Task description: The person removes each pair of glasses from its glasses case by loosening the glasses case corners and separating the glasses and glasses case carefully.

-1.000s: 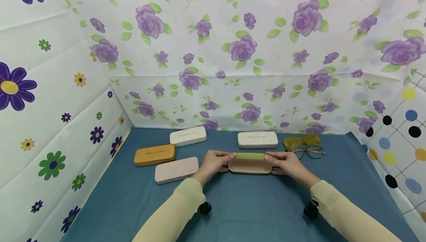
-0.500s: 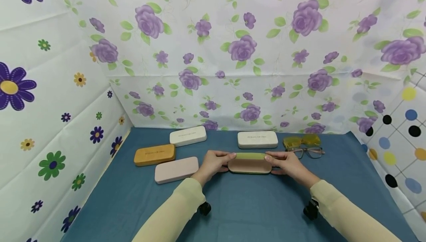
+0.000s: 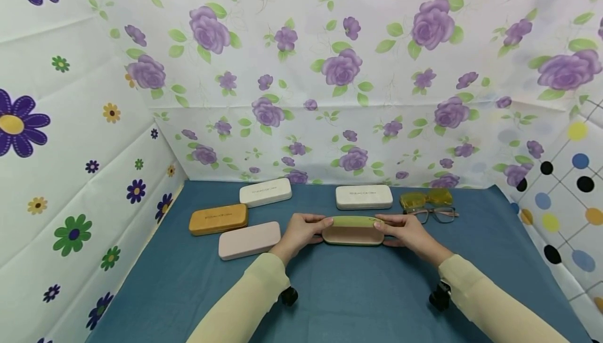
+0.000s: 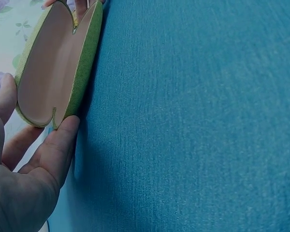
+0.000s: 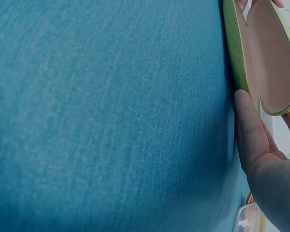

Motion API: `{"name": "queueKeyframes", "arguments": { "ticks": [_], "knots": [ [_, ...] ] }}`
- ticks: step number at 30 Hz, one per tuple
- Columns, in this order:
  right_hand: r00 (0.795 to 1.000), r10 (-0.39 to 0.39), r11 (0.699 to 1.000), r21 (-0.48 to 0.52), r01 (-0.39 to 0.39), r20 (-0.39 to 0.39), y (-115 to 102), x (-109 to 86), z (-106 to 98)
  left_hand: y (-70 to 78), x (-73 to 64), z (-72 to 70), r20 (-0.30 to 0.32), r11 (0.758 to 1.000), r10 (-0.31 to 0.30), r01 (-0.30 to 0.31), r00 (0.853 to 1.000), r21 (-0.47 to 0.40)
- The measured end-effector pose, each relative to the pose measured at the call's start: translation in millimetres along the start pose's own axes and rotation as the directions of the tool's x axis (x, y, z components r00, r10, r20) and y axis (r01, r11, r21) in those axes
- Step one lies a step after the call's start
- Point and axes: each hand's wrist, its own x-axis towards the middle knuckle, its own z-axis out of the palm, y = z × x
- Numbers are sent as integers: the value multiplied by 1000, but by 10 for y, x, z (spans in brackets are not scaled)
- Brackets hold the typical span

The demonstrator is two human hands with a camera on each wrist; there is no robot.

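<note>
A green eyeglass case (image 3: 353,235) with a pale pinkish-brown lining lies opened between my two hands, its lid partly raised. My left hand (image 3: 301,232) grips its left end, thumb at the lid's edge and other fingers at the base. At the opposite end my right hand (image 3: 402,232) holds it the same way. In the left wrist view the lining (image 4: 50,63) shows bare, with nothing inside. Fingers of the right hand touch the green shell (image 5: 236,53) in the right wrist view.
Left of the hands lie a pink case (image 3: 249,241), a mustard case (image 3: 219,219) and a white case (image 3: 266,192). Another white case (image 3: 364,197) sits behind the green one. Yellow-tinted glasses (image 3: 426,198) and clear glasses (image 3: 438,215) lie at the right on the blue cloth (image 3: 358,296).
The hands and the green case keep essentially the same pose. Only a very slight shift of the whole head view shows.
</note>
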Motion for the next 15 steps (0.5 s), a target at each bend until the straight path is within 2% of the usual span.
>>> {"name": "queueKeyframes", "arguments": {
  "ticks": [15],
  "knots": [
    [1000,-6,1000,-3,6,1,-34,-34,14,-34,0,0,15,1000,15,-15,1000,-10]
  ]
}}
